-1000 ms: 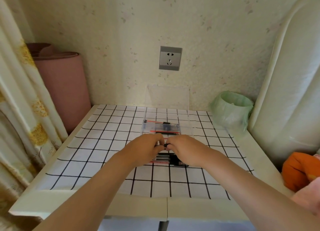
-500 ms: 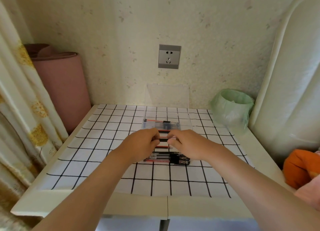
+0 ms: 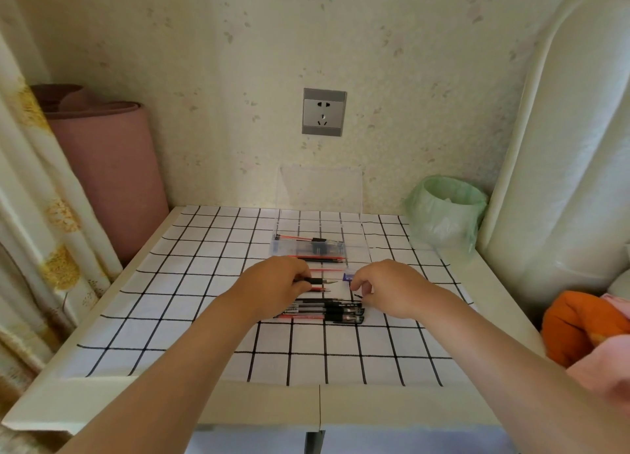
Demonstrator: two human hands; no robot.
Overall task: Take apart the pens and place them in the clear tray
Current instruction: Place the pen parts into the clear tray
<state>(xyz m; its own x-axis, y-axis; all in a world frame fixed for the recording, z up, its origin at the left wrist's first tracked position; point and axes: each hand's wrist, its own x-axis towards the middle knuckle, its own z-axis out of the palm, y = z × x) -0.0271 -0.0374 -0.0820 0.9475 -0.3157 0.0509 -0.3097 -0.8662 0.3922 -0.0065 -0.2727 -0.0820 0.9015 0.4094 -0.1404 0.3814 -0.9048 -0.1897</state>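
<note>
My left hand (image 3: 276, 284) grips a pen (image 3: 318, 280) by its black grip, and the bare metal tip points right. My right hand (image 3: 387, 287) is a short gap to the right and pinches a small clear pen cap (image 3: 348, 277) with a blue end. Both hands hover just above the checked tablecloth. A pile of several whole pens (image 3: 325, 312), black and red, lies directly in front of the hands. Behind them stands the clear tray (image 3: 365, 243) with red refills (image 3: 296, 238) and black pen parts (image 3: 319, 245) inside; its lid (image 3: 320, 191) stands upright against the wall.
A pink rolled mat (image 3: 109, 177) stands at the back left beside a curtain (image 3: 30, 198). A green-lined bin (image 3: 443, 211) sits at the back right corner. A white padded headboard (image 3: 559, 181) and orange cloth (image 3: 576, 324) border the right side.
My hands were together on one pen; they have drawn apart. The cap has come off in my right hand, and the pen tip now shows in my left.
</note>
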